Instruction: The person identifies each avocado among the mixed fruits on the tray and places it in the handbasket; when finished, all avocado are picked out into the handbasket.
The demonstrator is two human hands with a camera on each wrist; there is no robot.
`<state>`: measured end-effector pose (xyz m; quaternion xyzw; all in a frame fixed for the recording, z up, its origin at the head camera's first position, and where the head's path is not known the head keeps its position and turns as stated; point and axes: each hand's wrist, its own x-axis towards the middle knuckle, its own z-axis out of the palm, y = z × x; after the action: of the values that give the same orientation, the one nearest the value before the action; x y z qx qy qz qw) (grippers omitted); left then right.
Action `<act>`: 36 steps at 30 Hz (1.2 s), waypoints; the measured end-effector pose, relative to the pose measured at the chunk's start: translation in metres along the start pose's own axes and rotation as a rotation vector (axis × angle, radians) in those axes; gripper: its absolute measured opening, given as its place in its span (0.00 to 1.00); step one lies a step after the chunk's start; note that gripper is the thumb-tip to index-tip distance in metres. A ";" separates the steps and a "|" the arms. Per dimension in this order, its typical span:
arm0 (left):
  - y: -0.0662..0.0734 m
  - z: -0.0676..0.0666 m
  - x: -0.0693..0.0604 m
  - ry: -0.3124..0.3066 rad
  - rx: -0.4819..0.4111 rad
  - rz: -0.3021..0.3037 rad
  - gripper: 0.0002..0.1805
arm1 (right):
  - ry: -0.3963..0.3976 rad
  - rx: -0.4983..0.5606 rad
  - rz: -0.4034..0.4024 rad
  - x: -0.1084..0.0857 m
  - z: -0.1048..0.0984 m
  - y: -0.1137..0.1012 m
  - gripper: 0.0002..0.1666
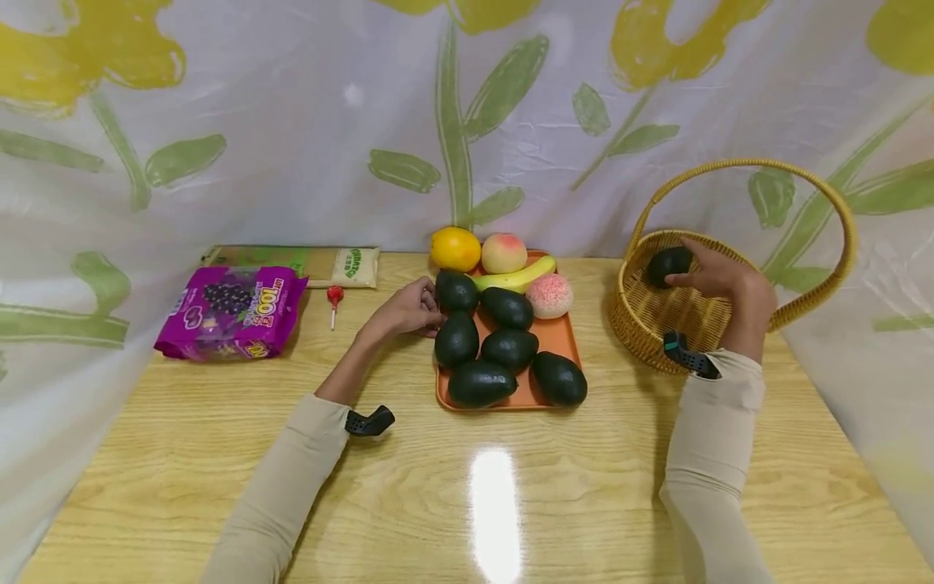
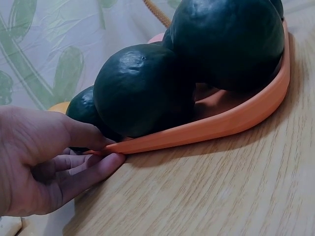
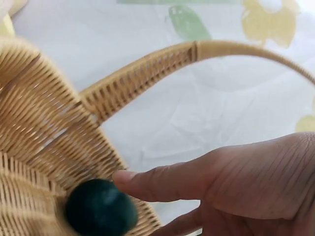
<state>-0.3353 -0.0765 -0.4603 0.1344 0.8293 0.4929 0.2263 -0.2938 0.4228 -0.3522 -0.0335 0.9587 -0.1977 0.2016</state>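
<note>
An orange tray (image 1: 575, 332) holds several dark green avocados (image 1: 509, 349), a banana (image 1: 520, 277), a peach (image 1: 504, 253) and a pink speckled round fruit (image 1: 550, 296). At its left edge my left hand (image 1: 410, 308) pinches the rim, thumb above and fingers below, as the left wrist view shows. My right hand (image 1: 718, 272) reaches into a wicker basket (image 1: 642, 324) at the right. A single avocado (image 3: 101, 207) lies at its fingertips against the basket's far wall. The thumb and visible fingers look straight, with the thumb tip at the avocado's edge.
A yellow fruit (image 1: 456, 248) sits at the tray's back left corner. Left of it lie a purple candy bag (image 1: 233, 312), a beige packet (image 1: 336, 266) and a red lollipop (image 1: 335, 297). The basket's tall handle (image 1: 846, 219) arches behind the right hand. Floral fabric (image 1: 292, 122) hangs behind the table.
</note>
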 end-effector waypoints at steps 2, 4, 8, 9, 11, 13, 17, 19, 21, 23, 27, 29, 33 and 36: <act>0.000 0.000 0.000 -0.002 -0.011 -0.002 0.21 | 0.021 -0.028 -0.018 -0.004 -0.002 -0.005 0.51; 0.000 -0.001 0.000 -0.007 -0.019 -0.006 0.21 | 0.036 -0.050 -0.032 -0.008 -0.004 -0.012 0.49; -0.001 -0.004 0.000 -0.010 -0.003 -0.015 0.22 | 0.054 -0.061 -0.071 -0.014 -0.006 -0.030 0.45; 0.000 -0.004 0.000 -0.009 0.002 -0.019 0.22 | 0.058 -0.058 -0.081 -0.016 -0.006 -0.036 0.45; 0.000 -0.005 0.000 -0.007 0.010 -0.025 0.23 | 0.061 -0.057 -0.103 -0.020 -0.006 -0.047 0.44; 0.001 -0.006 0.000 -0.006 0.015 -0.028 0.23 | 0.060 -0.057 -0.124 -0.025 -0.006 -0.058 0.42; 0.001 -0.004 0.002 -0.006 0.011 -0.023 0.23 | 0.066 -0.064 -0.197 -0.034 -0.005 -0.076 0.30; 0.001 -0.003 0.002 -0.006 0.013 -0.024 0.23 | 0.071 -0.070 -0.231 -0.038 -0.004 -0.084 0.22; 0.001 -0.001 0.003 -0.003 0.026 -0.027 0.23 | 0.072 -0.082 -0.249 -0.042 -0.004 -0.091 0.20; 0.001 0.000 0.002 -0.003 0.032 -0.031 0.23 | 0.060 -0.092 -0.269 -0.046 -0.003 -0.097 0.22; 0.002 0.001 0.001 -0.008 0.026 -0.025 0.22 | 0.010 -0.124 -0.314 -0.051 0.001 -0.111 0.31; 0.001 0.001 0.001 -0.014 0.024 -0.025 0.23 | -0.037 -0.124 -0.335 -0.051 0.005 -0.120 0.33; 0.000 -0.001 0.000 -0.011 0.013 -0.020 0.24 | -0.149 -0.150 -0.356 -0.050 0.013 -0.142 0.36; -0.001 0.000 0.001 -0.007 -0.002 -0.008 0.24 | -0.219 -0.189 -0.366 -0.046 0.021 -0.157 0.35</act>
<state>-0.3361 -0.0767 -0.4607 0.1325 0.8286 0.4921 0.2316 -0.2454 0.2775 -0.2909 -0.2469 0.9234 -0.1355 0.2609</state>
